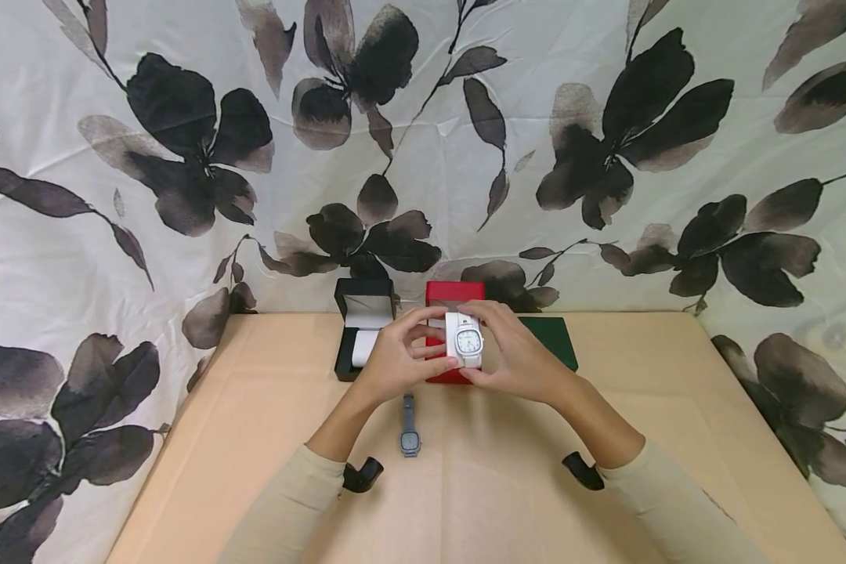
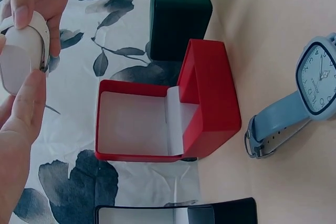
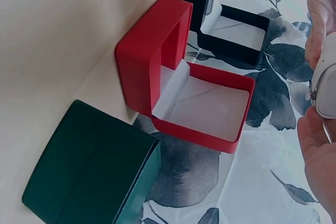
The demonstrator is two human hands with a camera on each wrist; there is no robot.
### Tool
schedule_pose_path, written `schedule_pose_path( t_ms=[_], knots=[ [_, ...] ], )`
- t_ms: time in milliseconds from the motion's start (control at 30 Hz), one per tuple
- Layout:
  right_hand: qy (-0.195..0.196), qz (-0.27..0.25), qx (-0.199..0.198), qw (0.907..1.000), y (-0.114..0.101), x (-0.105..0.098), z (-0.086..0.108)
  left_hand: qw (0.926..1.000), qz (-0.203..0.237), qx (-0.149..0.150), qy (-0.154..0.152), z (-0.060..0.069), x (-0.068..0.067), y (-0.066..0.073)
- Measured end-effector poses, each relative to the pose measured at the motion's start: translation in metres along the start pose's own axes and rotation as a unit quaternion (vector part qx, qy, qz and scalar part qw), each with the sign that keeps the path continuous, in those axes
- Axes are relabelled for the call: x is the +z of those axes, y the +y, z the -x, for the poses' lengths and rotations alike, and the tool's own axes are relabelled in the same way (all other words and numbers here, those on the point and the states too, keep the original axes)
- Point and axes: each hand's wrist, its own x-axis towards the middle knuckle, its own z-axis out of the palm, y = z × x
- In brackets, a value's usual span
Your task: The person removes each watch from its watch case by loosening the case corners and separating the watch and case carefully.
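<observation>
head: white watch (image 1: 468, 341) between both hands' fingers (image 1: 423, 315)

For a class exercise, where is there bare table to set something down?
Bare: tabletop left of the black box, right of the green box, and in front, right of the blue watch. Crowded: back middle, where the red box stands between those two, and the hands hold the white watch.

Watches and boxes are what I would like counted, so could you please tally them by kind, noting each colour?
Watches: 2 (white watch, blue-grey watch)
Boxes: 3 (black box, red box, green box)
Total: 5
</observation>
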Motion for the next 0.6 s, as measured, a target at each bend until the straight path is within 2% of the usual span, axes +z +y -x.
schedule_pose_path(
  t_ms=[233, 600],
  knots=[
    [-0.016, 0.015, -0.011, 0.9997, -0.001, -0.005, -0.003, 1.0, 0.005, 0.003, 0.001, 0.001, -0.001, -0.001],
    [-0.037, 0.041, -0.033, 0.9979, 0.002, -0.011, -0.01, 0.9996, 0.026, -0.01, -0.01, 0.0, -0.002, -0.003]
  ],
)
